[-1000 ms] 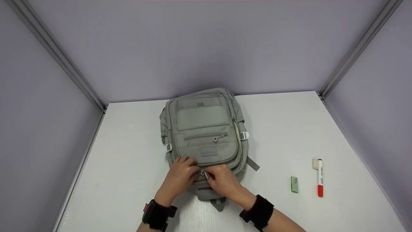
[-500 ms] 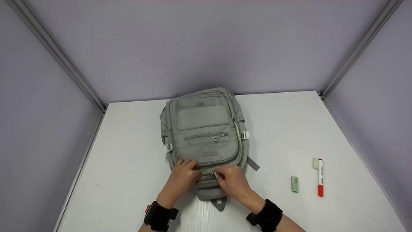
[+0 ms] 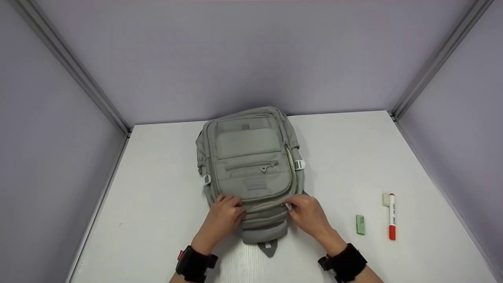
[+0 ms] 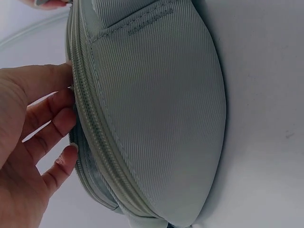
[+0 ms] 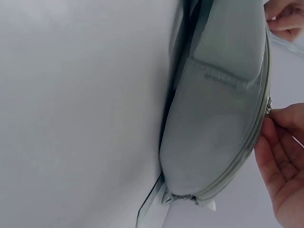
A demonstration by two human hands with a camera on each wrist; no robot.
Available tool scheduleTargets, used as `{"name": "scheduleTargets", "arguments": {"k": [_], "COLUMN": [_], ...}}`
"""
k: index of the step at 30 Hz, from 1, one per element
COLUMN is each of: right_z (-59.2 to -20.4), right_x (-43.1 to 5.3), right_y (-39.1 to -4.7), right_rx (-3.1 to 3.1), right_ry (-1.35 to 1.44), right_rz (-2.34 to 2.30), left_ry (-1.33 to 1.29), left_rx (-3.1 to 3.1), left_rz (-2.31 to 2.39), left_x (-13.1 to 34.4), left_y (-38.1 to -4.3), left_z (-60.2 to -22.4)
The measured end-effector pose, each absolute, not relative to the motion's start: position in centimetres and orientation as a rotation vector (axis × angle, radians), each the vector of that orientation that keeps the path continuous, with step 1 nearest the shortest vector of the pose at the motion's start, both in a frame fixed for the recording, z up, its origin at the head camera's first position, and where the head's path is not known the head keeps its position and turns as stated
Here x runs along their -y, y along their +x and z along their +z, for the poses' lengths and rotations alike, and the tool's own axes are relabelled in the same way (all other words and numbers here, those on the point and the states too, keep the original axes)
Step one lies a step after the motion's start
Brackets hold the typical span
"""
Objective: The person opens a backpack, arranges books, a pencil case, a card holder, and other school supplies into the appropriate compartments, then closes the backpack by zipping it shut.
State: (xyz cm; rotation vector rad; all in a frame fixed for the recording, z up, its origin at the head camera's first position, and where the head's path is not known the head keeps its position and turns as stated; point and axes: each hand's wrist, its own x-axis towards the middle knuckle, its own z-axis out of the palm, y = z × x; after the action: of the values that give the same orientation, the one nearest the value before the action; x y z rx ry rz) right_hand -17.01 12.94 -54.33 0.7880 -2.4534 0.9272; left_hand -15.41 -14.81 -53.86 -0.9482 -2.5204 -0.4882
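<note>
A grey-green backpack [image 3: 247, 143] lies front side up on the white table, its bottom end toward me. My left hand [image 3: 226, 214] pinches the fabric at its lower left edge, beside a curved zipper [image 4: 102, 137]; thumb and fingertips press at that seam in the left wrist view. At the lower right, my right hand [image 3: 308, 214] pinches a metal zipper pull [image 3: 289, 206] between thumb and index finger. The right wrist view shows the zipper slider [image 5: 269, 105] right at those fingertips. Between the hands the zipper line runs across the bag's lower front.
To the right lie a small green block-shaped item [image 3: 360, 225], a white marker with a red cap [image 3: 392, 216] and a pale eraser-like block [image 3: 385, 199]. A grey strap end [image 3: 268, 248] sticks out below the bag. Grey panels wall the table [image 3: 157, 165] on three sides.
My right hand has moved rightward along the zipper with the pull, from the bag's middle to its lower right. My left hand has stayed nearly in place.
</note>
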Motion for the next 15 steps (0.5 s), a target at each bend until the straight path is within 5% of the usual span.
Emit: {"name": "scheduleTargets", "arguments": {"k": [15], "right_z": [-54.2], "right_x": [-13.2], "right_y": [-16.4], "right_rx": [2.422], "right_ry": [0.798], "right_rz": [0.912], "left_ry": [-0.912], "left_rx": [2.473], "left_rz": [-0.300], "left_x": [10.1], "left_y": [-15.5], "left_z": [-54.3]}}
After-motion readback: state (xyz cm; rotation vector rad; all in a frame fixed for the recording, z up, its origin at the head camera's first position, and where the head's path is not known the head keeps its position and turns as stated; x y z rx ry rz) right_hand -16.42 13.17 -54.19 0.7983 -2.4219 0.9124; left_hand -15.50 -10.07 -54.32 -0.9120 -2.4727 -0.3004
